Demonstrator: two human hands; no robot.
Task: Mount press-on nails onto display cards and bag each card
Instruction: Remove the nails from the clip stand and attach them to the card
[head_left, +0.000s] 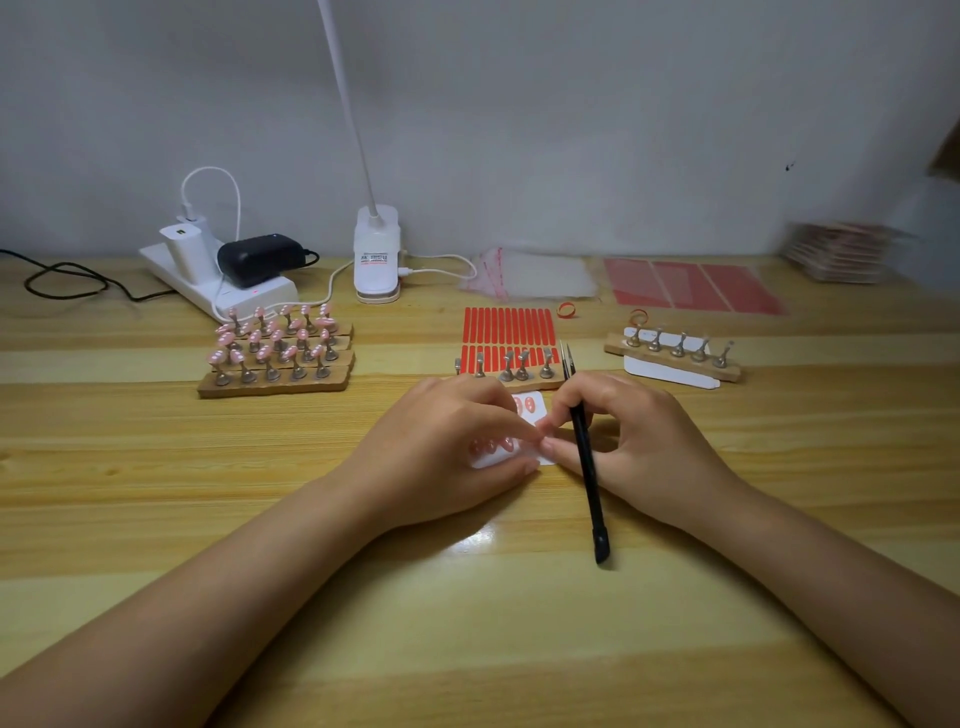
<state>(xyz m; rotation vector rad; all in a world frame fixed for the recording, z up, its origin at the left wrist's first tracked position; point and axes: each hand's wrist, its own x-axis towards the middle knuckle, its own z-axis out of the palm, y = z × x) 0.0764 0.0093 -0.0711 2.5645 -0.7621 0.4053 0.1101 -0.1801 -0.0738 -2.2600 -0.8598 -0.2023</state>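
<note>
I pinned the small white display card (527, 410) with my left hand (447, 441) on the counter (156, 467), while my right hand (631, 436), clamped round black tweezers (584, 452), pressed a nail down firmly.

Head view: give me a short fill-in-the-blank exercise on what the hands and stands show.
1. The right hand holds black ____.
2. Both hands press on a white ____ bearing pink nails.
3. The stands at left carry ____ nails.
4. The red adhesive strips lie ____ the central stand.

Missing: tweezers; card; pink; behind
</note>
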